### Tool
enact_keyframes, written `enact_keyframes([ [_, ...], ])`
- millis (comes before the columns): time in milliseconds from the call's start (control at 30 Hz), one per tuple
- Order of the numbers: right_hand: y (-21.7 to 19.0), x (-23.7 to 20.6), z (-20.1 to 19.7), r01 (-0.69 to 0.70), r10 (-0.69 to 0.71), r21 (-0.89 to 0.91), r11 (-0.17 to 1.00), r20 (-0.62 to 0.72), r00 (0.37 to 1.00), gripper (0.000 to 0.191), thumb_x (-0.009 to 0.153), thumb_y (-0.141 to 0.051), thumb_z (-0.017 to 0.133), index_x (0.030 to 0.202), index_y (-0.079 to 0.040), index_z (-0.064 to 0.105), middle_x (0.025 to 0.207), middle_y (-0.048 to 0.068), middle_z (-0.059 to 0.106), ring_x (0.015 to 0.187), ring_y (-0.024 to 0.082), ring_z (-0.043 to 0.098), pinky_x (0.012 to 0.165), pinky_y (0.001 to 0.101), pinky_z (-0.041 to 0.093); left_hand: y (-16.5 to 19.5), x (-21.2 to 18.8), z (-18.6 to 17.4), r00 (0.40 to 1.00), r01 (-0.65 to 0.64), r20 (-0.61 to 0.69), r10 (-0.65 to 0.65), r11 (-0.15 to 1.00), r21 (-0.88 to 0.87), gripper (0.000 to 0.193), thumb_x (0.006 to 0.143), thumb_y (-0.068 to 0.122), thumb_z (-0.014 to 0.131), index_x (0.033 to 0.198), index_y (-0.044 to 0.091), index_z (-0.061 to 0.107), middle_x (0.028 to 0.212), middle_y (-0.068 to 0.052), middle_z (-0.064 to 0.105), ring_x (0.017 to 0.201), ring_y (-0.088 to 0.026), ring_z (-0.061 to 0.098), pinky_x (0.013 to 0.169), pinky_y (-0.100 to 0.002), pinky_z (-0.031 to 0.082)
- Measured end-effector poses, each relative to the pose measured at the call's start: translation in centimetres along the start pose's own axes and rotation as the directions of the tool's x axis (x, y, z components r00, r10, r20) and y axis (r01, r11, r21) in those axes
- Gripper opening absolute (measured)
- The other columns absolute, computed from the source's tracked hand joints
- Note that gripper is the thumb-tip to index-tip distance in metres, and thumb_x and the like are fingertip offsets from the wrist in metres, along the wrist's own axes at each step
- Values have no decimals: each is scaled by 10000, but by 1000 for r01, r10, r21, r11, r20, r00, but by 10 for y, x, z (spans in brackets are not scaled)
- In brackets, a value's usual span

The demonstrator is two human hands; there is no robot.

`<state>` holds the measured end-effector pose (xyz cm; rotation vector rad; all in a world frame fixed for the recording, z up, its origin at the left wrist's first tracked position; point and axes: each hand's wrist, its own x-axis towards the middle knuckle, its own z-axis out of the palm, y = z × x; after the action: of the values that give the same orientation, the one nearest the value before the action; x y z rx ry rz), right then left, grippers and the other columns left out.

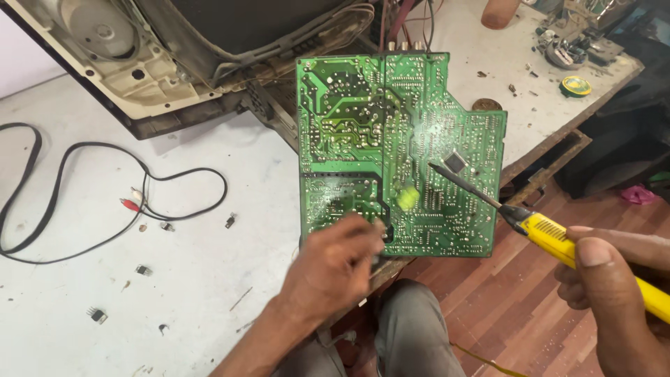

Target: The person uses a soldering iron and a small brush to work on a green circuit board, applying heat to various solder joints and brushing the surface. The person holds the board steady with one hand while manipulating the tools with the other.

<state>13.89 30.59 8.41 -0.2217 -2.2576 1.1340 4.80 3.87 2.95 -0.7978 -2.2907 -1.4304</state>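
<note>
While the opened television chassis crowds the green circuit board from behind, I see white worktable left of the board, wood floor below it. Left of the board lie black cables and loose components. My left hand, blurred, touches the board's lower edge, its grip unclear; my right hand clamps a yellow soldering iron, tip on the board.

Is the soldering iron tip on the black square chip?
No. The soldering iron, held in the right hand, has its tip on the green circuit board just left of the black square chip.
</note>
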Motion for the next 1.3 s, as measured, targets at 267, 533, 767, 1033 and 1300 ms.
enact_keyframes([
  [267,-6,-2,1,-11,10,-19,1000,-31,999,346,1096,-270,600,1223,43,677,836,161,683,688,161,643,702,286,544,-15,-6,8,994,-48,97,57,994,-95,240,882,-25,681,1091,39,780,1078,-119,776,831,-179,760,646,-273,632],
  [533,-23,2,10,46,-43,-95,994,33,999,254,1051,-183,621,1122,52,685,788,131,700,653,148,686,676,264,574,-14,2,-8,940,26,-341,-25,1000,-1,208,898,4,745,1103,-25,762,947,-116,754,774,-170,748,650,-286,581],
  [767,-39,-1,22,80,-73,-132,988,60,996,185,1008,-117,669,1069,54,705,787,135,724,650,145,703,623,248,568,-11,-2,-3,961,-27,-273,36,999,38,207,898,-5,746,1104,-21,757,916,-105,740,725,-185,739,599,-300,568],
  [1033,-43,0,22,65,-55,-166,984,66,996,202,1011,-138,673,1067,52,715,765,142,721,636,155,694,613,258,555,-13,-2,-4,969,-28,-244,36,999,36,222,899,-5,739,1121,-24,749,931,-95,738,726,-167,752,575,-284,578],
  [1300,-44,1,23,77,-69,-138,987,58,996,226,1017,-154,675,1097,55,711,784,130,718,660,138,688,636,240,551,-14,-3,-4,976,-33,-212,42,998,49,232,885,-15,742,1117,-24,751,918,-82,726,675,-150,738,537,-273,574],
])
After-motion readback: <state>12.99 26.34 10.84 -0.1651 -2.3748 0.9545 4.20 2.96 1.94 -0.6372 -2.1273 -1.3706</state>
